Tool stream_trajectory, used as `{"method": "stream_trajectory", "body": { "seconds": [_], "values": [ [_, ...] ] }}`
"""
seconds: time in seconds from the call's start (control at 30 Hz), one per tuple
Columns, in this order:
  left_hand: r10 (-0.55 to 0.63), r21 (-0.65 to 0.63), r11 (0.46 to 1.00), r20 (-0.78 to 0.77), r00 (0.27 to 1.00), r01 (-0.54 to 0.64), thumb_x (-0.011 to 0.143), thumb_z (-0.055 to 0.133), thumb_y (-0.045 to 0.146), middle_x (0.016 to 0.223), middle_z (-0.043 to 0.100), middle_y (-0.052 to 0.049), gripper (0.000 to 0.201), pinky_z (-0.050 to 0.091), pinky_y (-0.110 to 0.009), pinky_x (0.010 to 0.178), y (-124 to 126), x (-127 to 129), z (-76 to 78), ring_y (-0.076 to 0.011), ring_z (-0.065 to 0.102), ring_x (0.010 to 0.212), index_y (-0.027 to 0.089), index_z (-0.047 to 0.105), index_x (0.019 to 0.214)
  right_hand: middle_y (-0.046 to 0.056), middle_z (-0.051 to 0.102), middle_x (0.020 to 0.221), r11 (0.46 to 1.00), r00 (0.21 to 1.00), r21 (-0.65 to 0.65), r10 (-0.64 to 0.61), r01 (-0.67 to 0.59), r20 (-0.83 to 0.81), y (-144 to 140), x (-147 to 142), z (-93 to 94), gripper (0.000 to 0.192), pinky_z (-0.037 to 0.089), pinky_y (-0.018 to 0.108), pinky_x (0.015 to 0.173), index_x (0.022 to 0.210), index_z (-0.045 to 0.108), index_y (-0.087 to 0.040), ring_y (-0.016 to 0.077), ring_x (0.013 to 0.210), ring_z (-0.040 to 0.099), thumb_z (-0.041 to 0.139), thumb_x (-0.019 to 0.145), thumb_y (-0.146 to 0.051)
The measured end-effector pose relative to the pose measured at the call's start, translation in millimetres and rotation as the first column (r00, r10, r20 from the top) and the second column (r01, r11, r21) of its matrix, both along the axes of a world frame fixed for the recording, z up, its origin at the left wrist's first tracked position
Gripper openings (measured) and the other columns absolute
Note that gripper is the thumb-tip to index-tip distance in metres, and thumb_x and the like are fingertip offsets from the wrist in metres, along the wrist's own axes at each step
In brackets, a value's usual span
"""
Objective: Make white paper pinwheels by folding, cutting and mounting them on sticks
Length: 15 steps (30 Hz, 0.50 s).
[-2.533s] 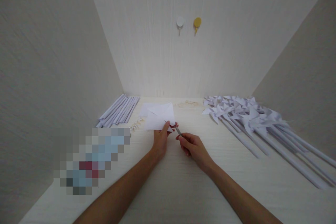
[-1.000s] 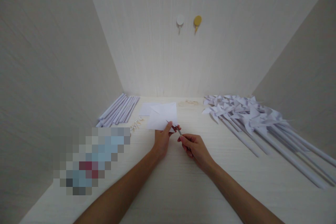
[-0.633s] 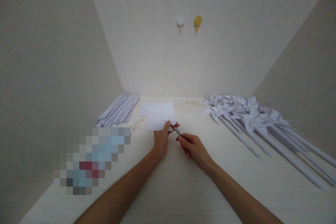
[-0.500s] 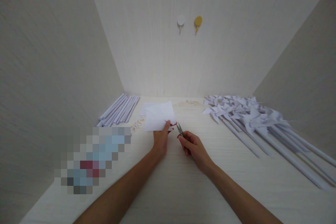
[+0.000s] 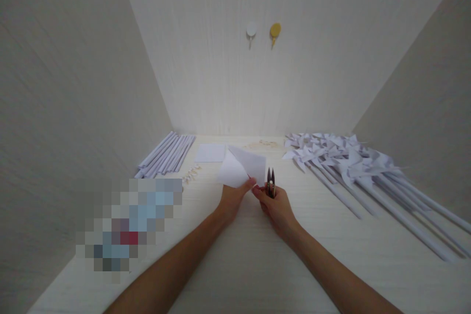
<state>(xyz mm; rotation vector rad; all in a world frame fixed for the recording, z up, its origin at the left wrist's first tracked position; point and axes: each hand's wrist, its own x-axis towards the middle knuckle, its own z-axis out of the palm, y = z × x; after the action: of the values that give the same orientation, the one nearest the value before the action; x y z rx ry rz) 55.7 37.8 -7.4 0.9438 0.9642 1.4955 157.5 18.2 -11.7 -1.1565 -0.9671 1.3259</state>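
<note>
Head cam is the only angle, so everything below comes from that.

- bench (image 5: 235,265): pale wood-grain top boxed in by three plain walls. The middle looks kept free for the hands, with the stock pushed out to the sides.
- pinwheels (image 5: 342,157): a big heap at about 2 o'clock of the hands, heads toward the back wall and sticks fanning out to the near right. The far ends of the sticks run off the frame edge, so no count is possible.
- rolled paper sticks (image 5: 165,154): a neat bundle at about 10 o'clock, lying side by side.
- pixelated patch at about 8 o'clock: whatever is there is blotted out, can't tell what it is.
- paper sheet (image 5: 243,169): held up off the bench at its near corner, bending over on itself, probably so both faces can be reached.
- flat paper square (image 5: 209,153): lying on the bench just behind, at 11 o'clock.
- left hand (image 5: 231,198): pinched closed on the sheet's bottom corner.
- right hand (image 5: 275,206): curled around small snips (image 5: 271,181), tips pointing up and away from the paper, blades nearly together; fingertips also meet the sheet's corner.
- small pale scraps (image 5: 191,174): too tiny to identify.
- two wall hooks (image 5: 263,32): one white, one yellow, nothing hanging on them.
</note>
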Motion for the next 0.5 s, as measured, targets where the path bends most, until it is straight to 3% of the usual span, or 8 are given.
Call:
{"method": "stream_trajectory", "body": {
  "seconds": [0.17, 0.27, 0.5],
  "values": [
    [0.119, -0.098, 0.990, 0.247, 0.962, -0.098, 0.057, 0.067, 0.023, 0.080, 0.067, -0.003, 0.026, 0.047, -0.028, 0.073, 6, -5, 4.3, -0.0156, 0.061, 0.077, 0.016, 0.062, 0.081, -0.011, 0.032, 0.039, 0.999, 0.999, -0.005, -0.037, 0.037, 0.004, 1, 0, -3.2, 0.028, 0.014, 0.021, 0.034, 0.059, 0.045, -0.018, 0.0038, 0.033, 0.024, 0.069, 0.053, -0.031],
    [0.184, -0.158, 0.976, 0.232, 0.955, -0.149, 0.054, 0.069, 0.022, 0.069, 0.066, -0.002, 0.022, 0.046, -0.025, 0.065, 10, -10, 5.4, -0.0130, 0.060, 0.064, 0.014, 0.062, 0.073, -0.010, 0.033, 0.042, 0.997, 0.995, 0.041, -0.072, 0.070, 0.063, 2, 2, -6.7, 0.027, 0.015, 0.022, 0.036, 0.059, 0.047, -0.018, 0.0044, 0.035, 0.025, 0.069, 0.055, -0.033],
    [0.032, -0.085, 0.996, 0.154, 0.988, -0.019, 0.054, 0.069, 0.025, 0.057, 0.063, -0.001, 0.018, 0.043, -0.024, 0.054, 13, -15, -1.3, -0.0133, 0.057, 0.055, 0.012, 0.064, 0.066, -0.009, 0.034, 0.043, 0.964, 0.969, 0.118, -0.245, 0.238, 0.046, 10, 12, -9.5, 0.027, 0.017, 0.023, 0.037, 0.064, 0.051, -0.018, 0.0056, 0.037, 0.025, 0.067, 0.056, -0.038]
  ]
}}
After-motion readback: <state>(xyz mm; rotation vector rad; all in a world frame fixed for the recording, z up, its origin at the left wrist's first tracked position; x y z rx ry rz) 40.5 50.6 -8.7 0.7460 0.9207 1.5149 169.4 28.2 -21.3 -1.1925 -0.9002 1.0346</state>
